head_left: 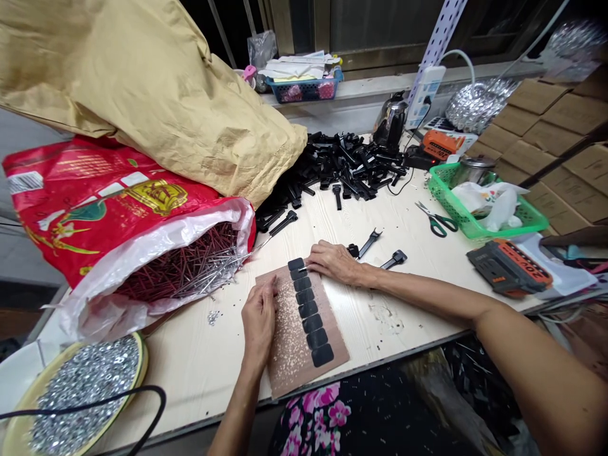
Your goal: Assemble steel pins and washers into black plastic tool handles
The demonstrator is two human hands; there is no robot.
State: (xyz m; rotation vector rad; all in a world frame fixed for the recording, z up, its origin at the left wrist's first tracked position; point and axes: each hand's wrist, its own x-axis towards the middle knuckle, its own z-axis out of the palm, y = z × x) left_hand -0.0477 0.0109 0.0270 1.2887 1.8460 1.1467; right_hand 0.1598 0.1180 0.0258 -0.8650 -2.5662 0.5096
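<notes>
On the table lies a brown board (289,342) with pale speckles. A column of several black rounded square pads (308,309) runs down it. My right hand (332,261) is at the upper end of that column, its fingers closed in a pinch. A small shiny bit (303,270) shows at the fingertips, too small to name. My left hand (259,316) rests at the board's left edge with fingers curled together; what they hold, if anything, is hidden. Just beyond my right hand lie loose black plastic wrench-shaped parts (370,242).
Left, a red bag (95,209) spills long thin metal rods (185,266), above a yellow bowl (142,361) of small metal nuts. Black parts (349,161) are heaped at the back. Scissors (437,221), a green basket (536,221) and a battery pack (510,267) are on the right.
</notes>
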